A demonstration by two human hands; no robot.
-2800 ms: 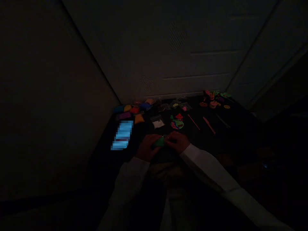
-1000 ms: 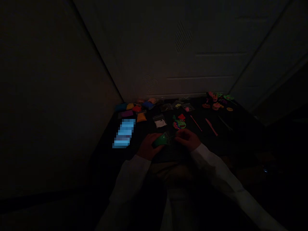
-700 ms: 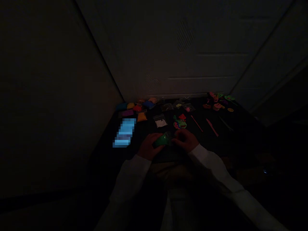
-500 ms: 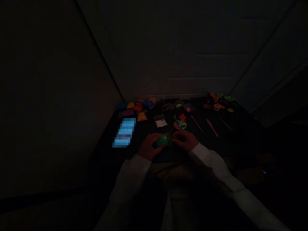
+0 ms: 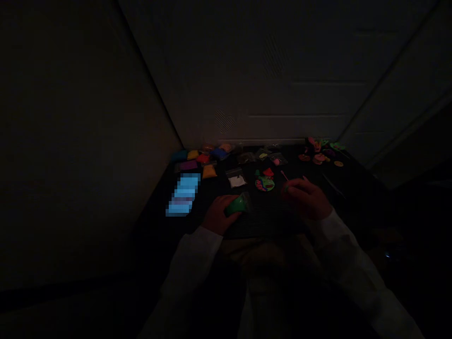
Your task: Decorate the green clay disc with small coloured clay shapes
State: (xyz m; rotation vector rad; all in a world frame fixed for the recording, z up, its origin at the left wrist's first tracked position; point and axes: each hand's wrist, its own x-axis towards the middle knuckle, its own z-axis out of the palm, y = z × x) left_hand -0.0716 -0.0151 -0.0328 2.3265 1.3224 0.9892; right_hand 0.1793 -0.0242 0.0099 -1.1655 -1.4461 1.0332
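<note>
My left hand (image 5: 219,214) is closed around a small clear bag of green modelling clay (image 5: 237,205), its open-looking end pointing right. Off to the right, my right hand (image 5: 308,200) is raised over the table with thumb and fingertips pinched on a small piece of green clay (image 5: 285,189). Beyond the hands lies a round green clay figure (image 5: 264,183) with pink and blue parts. A red clay piece (image 5: 268,172) touches or nearly touches its top. Behind my right hand, a thin pink modelling tool (image 5: 284,175) is partly hidden.
A phone (image 5: 183,194) with a lit, blurred screen lies at left. Bags of coloured clay, including orange (image 5: 209,171), white (image 5: 236,179) and purple (image 5: 188,165), line the back left. Finished clay shapes (image 5: 319,158) sit at back right. A dark thin tool (image 5: 332,183) lies right. A wall (image 5: 296,127) stands behind.
My right hand has moved right, away from the bag, and a small green clay piece now shows in its fingertips. My left hand stays with the bag. The pink tools are now partly covered.
</note>
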